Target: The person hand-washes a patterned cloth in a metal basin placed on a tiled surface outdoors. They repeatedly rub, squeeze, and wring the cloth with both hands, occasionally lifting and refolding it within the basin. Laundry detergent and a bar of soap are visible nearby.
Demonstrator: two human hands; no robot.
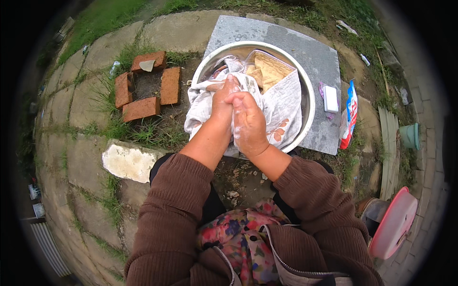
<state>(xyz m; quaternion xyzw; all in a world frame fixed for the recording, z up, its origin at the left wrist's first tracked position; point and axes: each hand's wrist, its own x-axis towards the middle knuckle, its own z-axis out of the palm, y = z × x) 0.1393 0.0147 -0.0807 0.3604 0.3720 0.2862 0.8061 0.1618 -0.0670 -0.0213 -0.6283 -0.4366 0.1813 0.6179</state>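
Both hands are pressed together over a metal basin (pixel 312 98), with a wet whitish cloth (pixel 202 107) bunched between them. My left hand (pixel 224 96) grips the cloth, its thumb side up and pointing away from me. My right hand (pixel 249 125) closes against it from the right, fingers curled on the fabric. Suds or water glisten on the skin. Part of the cloth hangs over the near left rim. To the right, a quilted pale fabric (pixel 282 107) with worn holes spreads across the basin, its yellowish section (pixel 273 71) folded up. The gripped fabric is mostly hidden.
Under the basin lies a grey slab (pixel 323 60). A white soap bar (pixel 331 99) rests there on a purple wrapper, near a printed plastic bag (pixel 350 114). Several red bricks (pixel 171 85) stand left, beyond a pale block (pixel 125 161). Right are a pink basin (pixel 395 223) and green bucket (pixel 409 136).
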